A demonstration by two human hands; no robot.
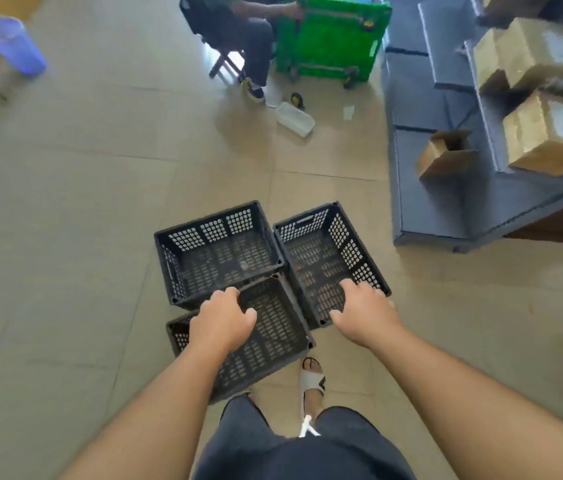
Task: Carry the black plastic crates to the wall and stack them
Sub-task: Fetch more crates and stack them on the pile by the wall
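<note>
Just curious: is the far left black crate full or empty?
Looks empty: the far left crate shows only its bare perforated bottom.

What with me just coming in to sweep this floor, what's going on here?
A person stands over three black crates clustered on the tiled floor. The left hand reaches onto the near crate, the right hand onto the right crate at its near end; neither plainly grips yet. The far crate is untouched. Farther off, a seated person handles a green cart.
</note>
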